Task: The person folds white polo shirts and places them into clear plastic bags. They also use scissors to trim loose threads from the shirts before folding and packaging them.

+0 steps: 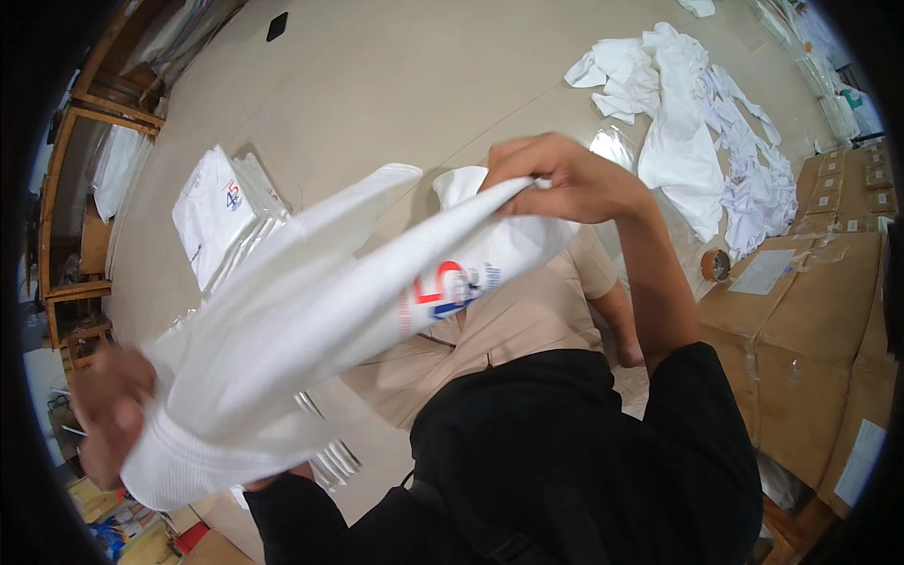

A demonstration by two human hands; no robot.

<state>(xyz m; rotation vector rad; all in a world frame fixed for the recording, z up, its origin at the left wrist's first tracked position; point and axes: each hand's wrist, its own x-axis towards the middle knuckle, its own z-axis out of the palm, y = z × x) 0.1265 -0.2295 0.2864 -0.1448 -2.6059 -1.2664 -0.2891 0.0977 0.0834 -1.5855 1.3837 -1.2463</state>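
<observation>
A white knitted T-shirt [311, 292] with a red and blue print is stretched slantwise across my lap, between my hands. Its ribbed collar end hangs at the lower left, where my left hand [113, 414], smeared by motion, is closed on the edge. At the upper right my right hand [565, 179] pinches the other end of the shirt, fingers closed on the cloth. Just beyond the shirt on the left is a stack of folded white shirts [209, 212] with a similar print. Below the cloth, the edges of another folded stack [334, 463] show, mostly hidden.
Loose white garments [673, 122] lie heaped on the tiled floor at the far right. A roll of brown tape [716, 266] sits beside cardboard boxes [800, 320] on the right. Wooden shelving [71, 188] lines the left side. A black phone [277, 26] lies far off.
</observation>
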